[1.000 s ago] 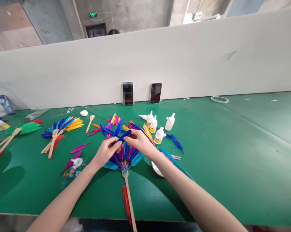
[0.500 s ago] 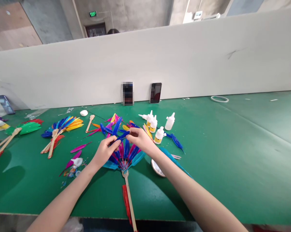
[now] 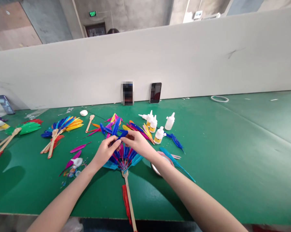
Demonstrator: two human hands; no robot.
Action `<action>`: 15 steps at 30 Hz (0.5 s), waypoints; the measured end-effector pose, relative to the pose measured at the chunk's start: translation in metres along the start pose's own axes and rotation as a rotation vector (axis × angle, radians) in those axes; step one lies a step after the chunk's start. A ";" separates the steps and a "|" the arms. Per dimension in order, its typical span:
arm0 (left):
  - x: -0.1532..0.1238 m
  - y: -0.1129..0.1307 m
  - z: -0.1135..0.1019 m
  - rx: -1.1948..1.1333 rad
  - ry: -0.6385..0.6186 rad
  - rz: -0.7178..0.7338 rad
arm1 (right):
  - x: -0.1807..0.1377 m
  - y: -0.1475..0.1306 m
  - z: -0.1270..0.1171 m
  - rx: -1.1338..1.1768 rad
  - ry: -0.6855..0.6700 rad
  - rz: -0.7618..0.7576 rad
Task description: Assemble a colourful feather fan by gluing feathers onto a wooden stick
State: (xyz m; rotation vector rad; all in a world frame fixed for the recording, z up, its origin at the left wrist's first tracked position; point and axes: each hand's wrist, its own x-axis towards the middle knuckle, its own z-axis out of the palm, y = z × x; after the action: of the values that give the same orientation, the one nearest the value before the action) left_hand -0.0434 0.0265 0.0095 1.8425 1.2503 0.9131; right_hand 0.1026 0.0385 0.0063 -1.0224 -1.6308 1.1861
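Observation:
Between my two hands is a blue feather [image 3: 122, 134], pinched at both sides above the table. My left hand [image 3: 107, 150] closes thumb and fingers on its near left end. My right hand [image 3: 137, 142] pinches it close by on the right, fingers bent. Below them lies a feather fan [image 3: 125, 160] of blue, magenta and turquoise feathers, its upper part partly hidden by my hands. The fan's wooden handle [image 3: 129, 196] points toward me over the table edge, with a red tassel [image 3: 126, 204] beside it.
Several white glue bottles [image 3: 159, 135] stand behind my right hand. A roll of tape [image 3: 157, 169] is partly under my right forearm, with a turquoise feather [image 3: 178, 164] beside it. Another feather fan [image 3: 63, 126] lies left. Loose magenta feathers [image 3: 78, 148] and two phones [image 3: 155, 93] are farther off.
My right hand has moved slightly left and down, closer to my left hand along the blue feather. More of the tape roll and the loose feathers behind now shows.

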 end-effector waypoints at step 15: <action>-0.005 -0.001 0.006 0.052 0.163 0.050 | -0.002 -0.003 0.009 -0.050 0.105 0.023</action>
State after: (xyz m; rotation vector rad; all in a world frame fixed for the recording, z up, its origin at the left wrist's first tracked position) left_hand -0.0399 0.0209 0.0053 1.8782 1.3431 1.0856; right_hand 0.0946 0.0335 0.0069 -1.1186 -1.5769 1.0928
